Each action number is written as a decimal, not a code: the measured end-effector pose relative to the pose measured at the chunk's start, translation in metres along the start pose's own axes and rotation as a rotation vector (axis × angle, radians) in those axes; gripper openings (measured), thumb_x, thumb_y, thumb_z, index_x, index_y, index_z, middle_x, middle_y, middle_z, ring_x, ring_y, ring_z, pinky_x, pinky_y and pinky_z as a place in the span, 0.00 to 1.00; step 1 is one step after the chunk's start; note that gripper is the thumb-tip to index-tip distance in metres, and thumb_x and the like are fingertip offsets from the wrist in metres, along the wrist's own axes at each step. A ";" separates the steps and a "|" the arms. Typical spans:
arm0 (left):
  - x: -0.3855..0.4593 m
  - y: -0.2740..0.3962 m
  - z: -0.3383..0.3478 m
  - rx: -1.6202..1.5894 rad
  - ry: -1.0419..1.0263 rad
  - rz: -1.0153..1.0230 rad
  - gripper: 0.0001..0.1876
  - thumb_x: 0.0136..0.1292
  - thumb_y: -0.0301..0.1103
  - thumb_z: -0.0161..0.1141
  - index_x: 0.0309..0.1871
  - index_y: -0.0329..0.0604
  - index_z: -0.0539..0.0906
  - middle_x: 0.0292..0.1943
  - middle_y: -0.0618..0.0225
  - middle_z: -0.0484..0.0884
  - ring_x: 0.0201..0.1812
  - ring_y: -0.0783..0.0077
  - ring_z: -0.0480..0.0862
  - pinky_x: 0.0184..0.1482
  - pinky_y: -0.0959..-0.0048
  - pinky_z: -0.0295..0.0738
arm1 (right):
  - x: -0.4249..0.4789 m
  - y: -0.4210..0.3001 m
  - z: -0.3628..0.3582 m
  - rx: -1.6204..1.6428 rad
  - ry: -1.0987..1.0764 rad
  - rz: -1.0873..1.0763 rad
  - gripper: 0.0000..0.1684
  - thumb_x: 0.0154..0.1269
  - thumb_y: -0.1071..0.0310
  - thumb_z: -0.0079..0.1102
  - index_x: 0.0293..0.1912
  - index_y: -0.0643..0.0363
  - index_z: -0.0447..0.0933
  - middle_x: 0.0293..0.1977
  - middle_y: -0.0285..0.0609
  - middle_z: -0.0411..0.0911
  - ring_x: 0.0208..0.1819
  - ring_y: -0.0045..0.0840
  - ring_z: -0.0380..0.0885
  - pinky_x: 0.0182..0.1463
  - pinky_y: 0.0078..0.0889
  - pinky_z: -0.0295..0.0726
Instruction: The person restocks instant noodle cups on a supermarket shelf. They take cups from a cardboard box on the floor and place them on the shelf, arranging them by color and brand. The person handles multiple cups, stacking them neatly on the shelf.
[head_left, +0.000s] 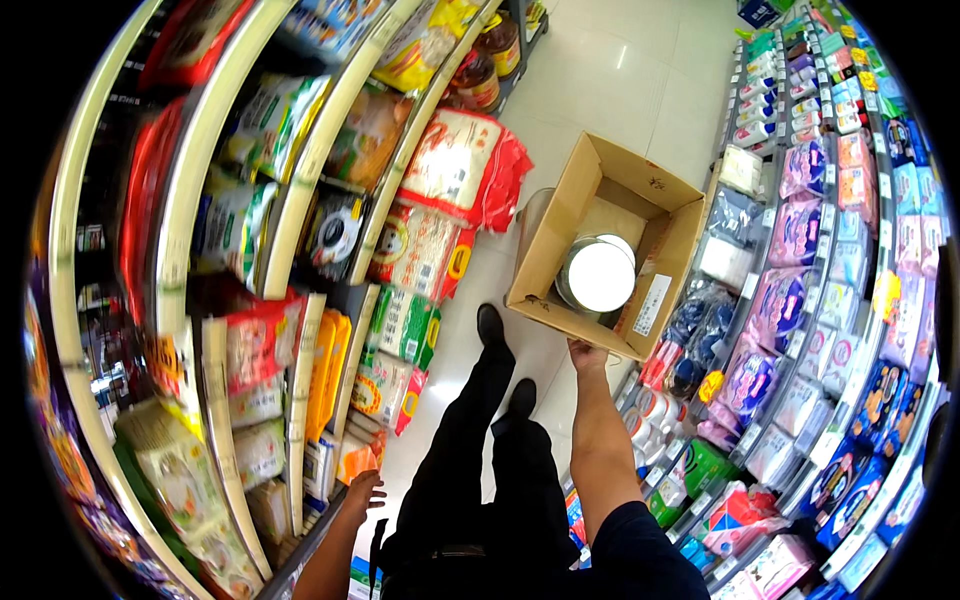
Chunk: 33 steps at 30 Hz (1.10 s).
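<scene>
An open cardboard box (550, 247) is in front of me in the aisle. My right hand (587, 354) grips the bottom edge of its near side, with part of the fingers hidden by the cardboard. Inside the box stands a round container (600, 277) whose top shows as glaring white. A white label (652, 304) with writing is stuck on an inner wall. My left hand (365, 491) holds nothing, its fingers apart, beside the lower left shelves near an orange package (361, 459).
Shelves (281, 210) with bagged goods rise on the left. Large red and white bags (457, 169) and green and white bags (403, 322) jut into the aisle. Packaged hygiene goods (780, 300) line the right shelves. Pale floor tiles (600, 67) run ahead.
</scene>
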<state>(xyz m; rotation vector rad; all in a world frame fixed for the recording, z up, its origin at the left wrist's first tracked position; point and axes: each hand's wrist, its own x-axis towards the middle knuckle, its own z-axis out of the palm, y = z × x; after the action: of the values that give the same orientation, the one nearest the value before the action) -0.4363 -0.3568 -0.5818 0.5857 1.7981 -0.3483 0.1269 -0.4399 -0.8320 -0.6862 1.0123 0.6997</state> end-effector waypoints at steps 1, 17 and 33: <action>0.001 -0.031 -0.011 0.023 -0.034 -0.030 0.31 0.72 0.49 0.63 0.73 0.44 0.75 0.54 0.59 0.83 0.46 0.57 0.87 0.45 0.55 0.85 | -0.011 0.008 -0.020 -0.018 -0.037 -0.002 0.06 0.64 0.66 0.65 0.37 0.58 0.80 0.29 0.43 0.81 0.26 0.34 0.77 0.38 0.38 0.81; -0.001 -0.277 -0.096 0.074 -0.085 0.182 0.29 0.72 0.44 0.64 0.74 0.44 0.76 0.53 0.66 0.84 0.47 0.68 0.85 0.47 0.65 0.82 | -0.119 0.128 -0.305 -0.282 -0.099 0.028 0.20 0.76 0.47 0.65 0.56 0.49 0.77 0.43 0.38 0.83 0.44 0.35 0.85 0.43 0.41 0.89; -0.018 -0.554 -0.133 -0.015 -0.039 -0.043 0.28 0.70 0.46 0.63 0.70 0.48 0.79 0.47 0.69 0.86 0.46 0.66 0.88 0.47 0.64 0.81 | -0.211 0.288 -0.509 -0.330 -0.099 0.234 0.19 0.79 0.46 0.58 0.49 0.52 0.80 0.36 0.41 0.81 0.35 0.33 0.81 0.37 0.38 0.84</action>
<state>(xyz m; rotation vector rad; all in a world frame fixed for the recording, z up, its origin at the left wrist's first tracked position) -0.8460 -0.7528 -0.5568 0.5265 1.7766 -0.3726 -0.4326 -0.7071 -0.8792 -0.8161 0.9018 1.1111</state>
